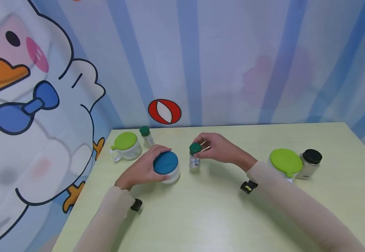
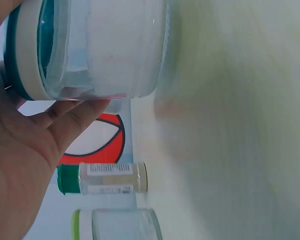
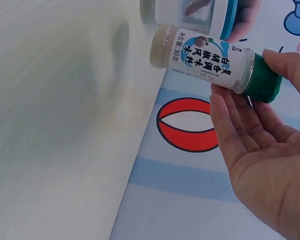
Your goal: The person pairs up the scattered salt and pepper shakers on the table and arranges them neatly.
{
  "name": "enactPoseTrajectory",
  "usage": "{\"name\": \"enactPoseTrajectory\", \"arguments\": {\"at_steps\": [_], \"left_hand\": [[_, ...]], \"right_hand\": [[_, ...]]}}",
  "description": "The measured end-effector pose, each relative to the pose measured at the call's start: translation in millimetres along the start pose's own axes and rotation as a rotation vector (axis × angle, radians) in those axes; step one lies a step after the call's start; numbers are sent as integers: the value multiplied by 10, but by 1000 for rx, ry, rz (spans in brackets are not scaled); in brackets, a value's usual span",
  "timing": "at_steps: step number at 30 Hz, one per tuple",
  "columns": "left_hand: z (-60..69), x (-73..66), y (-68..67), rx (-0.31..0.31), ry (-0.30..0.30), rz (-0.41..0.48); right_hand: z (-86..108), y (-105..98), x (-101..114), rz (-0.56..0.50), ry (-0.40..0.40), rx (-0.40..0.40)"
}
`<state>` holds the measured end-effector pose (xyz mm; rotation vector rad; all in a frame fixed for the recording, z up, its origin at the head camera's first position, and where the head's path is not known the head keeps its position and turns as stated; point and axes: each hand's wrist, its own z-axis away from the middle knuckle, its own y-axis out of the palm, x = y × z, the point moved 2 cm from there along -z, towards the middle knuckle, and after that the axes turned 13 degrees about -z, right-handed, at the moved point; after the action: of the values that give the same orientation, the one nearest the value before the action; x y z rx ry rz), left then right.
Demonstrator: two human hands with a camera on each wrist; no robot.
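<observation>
Blue-striped wall (image 1: 226, 63) backs the pale table (image 1: 220, 220); in the head view, the left hand (image 1: 144, 166) curls round a blue-lidded jar (image 1: 167, 165), and the right hand (image 1: 216, 148) pinches a green-capped shaker (image 1: 194, 160) near it. Left wrist: smooth sides might let the jar slip. Right wrist: held near its cap, the shaker could tip.

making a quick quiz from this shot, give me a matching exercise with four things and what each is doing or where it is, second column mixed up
Column one
1. left hand
2. right hand
3. black-capped bottle
4. red-and-white shape

Column two
A. printed on the backdrop
B. holds a green-capped bottle
C. stands beside a lime-lidded container
D. grips the blue-lidded jar

Right pairs: 1-D, 2-B, 3-C, 4-A
</observation>
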<state>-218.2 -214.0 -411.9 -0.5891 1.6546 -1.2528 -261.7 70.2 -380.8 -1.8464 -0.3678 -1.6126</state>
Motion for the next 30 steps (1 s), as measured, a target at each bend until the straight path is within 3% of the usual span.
{"name": "enactPoseTrajectory", "arguments": {"at_steps": [6, 14, 30], "left_hand": [[-111, -125, -1, 5, 49, 3], [-280, -296, 13, 3, 116, -3], [-574, -619, 133, 37, 211, 22]], "right_hand": [[186, -116, 29, 1, -1, -41], [415, -305, 2, 85, 18, -45], [837, -664, -49, 180, 46, -108]]}}
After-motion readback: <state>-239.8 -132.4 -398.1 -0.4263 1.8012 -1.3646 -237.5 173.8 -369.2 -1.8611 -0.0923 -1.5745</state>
